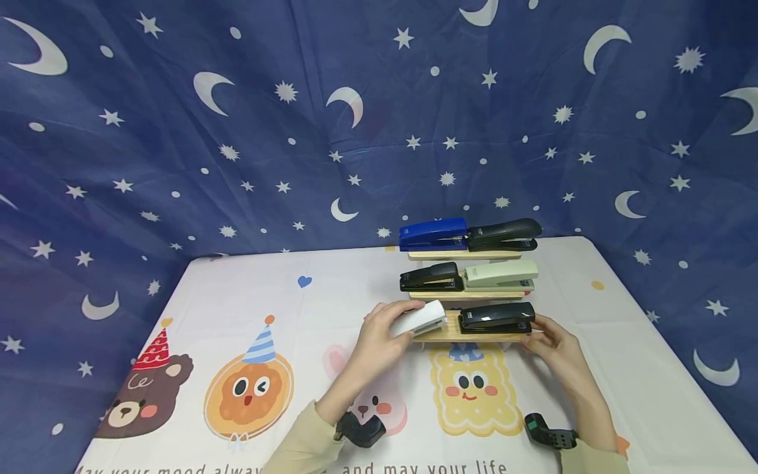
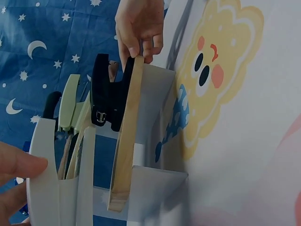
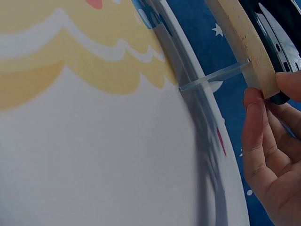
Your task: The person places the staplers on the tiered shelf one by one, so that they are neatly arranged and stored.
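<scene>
In the head view my left hand (image 1: 381, 332) grips a white stapler (image 1: 419, 318) at its rear end, tilted above the left end of the front wooden shelf board (image 1: 438, 334). The left wrist view has the white stapler (image 2: 42, 174) close up, apart from the board, with fingers on its side. A glossy black stapler (image 1: 496, 317) lies on the board's right half. At that end my right hand (image 1: 556, 345) pinches the board, its fingertips right beside the stapler's base. The right wrist view shows the fingers (image 3: 254, 125) around the board's corner (image 3: 263, 70).
Behind rise two more wooden tiers. The middle one bears a small black stapler (image 1: 431, 277) and a pale green stapler (image 1: 501, 273); the top one a blue stapler (image 1: 433, 235) and a long black stapler (image 1: 503, 235). Clear supports (image 2: 157, 188) hold the front board above the printed tablecloth (image 1: 284, 296).
</scene>
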A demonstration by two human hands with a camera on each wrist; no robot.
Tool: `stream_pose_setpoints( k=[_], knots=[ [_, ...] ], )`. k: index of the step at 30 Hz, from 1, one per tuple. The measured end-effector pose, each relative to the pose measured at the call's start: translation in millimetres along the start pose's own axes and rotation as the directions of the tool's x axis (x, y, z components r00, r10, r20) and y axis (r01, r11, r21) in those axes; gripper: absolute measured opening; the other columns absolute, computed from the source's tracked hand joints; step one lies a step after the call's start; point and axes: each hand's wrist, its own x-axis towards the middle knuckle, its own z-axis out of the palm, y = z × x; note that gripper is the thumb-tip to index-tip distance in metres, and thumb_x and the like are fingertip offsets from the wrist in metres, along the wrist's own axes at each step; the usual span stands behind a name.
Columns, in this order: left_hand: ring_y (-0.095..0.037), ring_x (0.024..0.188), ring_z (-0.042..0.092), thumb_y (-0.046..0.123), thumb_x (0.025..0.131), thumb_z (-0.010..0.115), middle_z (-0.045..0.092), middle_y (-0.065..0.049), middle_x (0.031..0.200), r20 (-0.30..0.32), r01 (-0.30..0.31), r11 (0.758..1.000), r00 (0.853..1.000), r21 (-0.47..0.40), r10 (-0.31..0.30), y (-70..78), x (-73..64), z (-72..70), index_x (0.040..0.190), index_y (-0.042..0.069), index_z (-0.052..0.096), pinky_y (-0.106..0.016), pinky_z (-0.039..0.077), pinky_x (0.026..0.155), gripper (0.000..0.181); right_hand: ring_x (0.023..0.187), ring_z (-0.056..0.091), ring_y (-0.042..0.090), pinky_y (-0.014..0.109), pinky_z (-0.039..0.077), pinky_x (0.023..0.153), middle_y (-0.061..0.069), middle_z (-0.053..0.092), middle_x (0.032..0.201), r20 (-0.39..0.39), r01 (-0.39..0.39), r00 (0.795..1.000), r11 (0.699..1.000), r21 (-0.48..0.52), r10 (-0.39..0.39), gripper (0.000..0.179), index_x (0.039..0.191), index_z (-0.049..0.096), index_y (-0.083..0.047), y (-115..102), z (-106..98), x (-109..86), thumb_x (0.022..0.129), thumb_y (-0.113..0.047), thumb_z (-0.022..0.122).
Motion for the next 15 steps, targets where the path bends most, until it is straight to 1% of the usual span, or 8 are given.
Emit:
stream_pose_setpoints(
  k=[5,7,9,12,15],
  knots=[
    [-0.018,0.107,0.057,0.002,0.078,0.066,0.066,0.005,0.125,0.073,-0.034,0.999,0.997,0.04,0.031,1.4,9.7,5.0,0.122,0.026,0.065,-0.039,0.042,0.093,0.05,0.082,0.064,-0.003,0.015,0.051,0.074,0.006,0.067,0.104,0.0,0.003,1.0,1.0,0.004,-0.003,0.058,0.142,0.039,0.005,0,-1,0.0,0.09,-0.01,0.06],
    [-0.018,0.108,0.057,0.002,0.08,0.065,0.066,0.005,0.125,0.099,-0.049,0.997,0.994,0.057,0.043,2.4,12.6,6.6,0.123,0.026,0.064,-0.04,0.041,0.095,0.049,0.082,0.065,-0.003,0.015,0.051,0.074,0.003,0.067,0.102,0.002,0.003,1.0,1.0,0.009,-0.003,0.058,0.142,0.039,0.005,0,-2,0.0,0.09,-0.01,0.06],
    [-0.018,0.106,0.056,0.002,0.08,0.064,0.066,0.005,0.125,0.122,-0.055,0.996,0.991,0.067,0.047,3.2,15.0,8.2,0.123,0.026,0.064,-0.04,0.04,0.096,0.049,0.082,0.064,-0.003,0.015,0.052,0.074,0.004,0.067,0.104,0.003,0.003,1.0,1.0,0.015,-0.003,0.058,0.142,0.039,0.005,1,-2,0.0,0.09,-0.009,0.06],
    [-0.019,0.106,0.056,0.002,0.08,0.063,0.066,0.005,0.125,0.144,-0.061,0.995,0.988,0.08,0.049,4.2,17.7,10.4,0.123,0.025,0.064,-0.04,0.039,0.098,0.049,0.082,0.064,-0.003,0.015,0.051,0.074,0.013,0.065,0.11,0.003,0.004,1.0,1.0,0.013,-0.005,0.058,0.142,0.038,0.005,1,-1,0.2,0.09,-0.009,0.06],
    [-0.018,0.106,0.056,0.001,0.079,0.063,0.066,0.004,0.125,0.159,-0.067,0.993,0.986,0.101,0.05,3.8,19.6,12.7,0.123,0.025,0.064,-0.039,0.039,0.096,0.05,0.082,0.063,-0.005,0.014,0.051,0.074,0.021,0.063,0.115,0.002,0.004,1.0,1.0,0.008,-0.004,0.058,0.142,0.038,0.005,1,-1,0.5,0.09,-0.009,0.06]
  ],
)
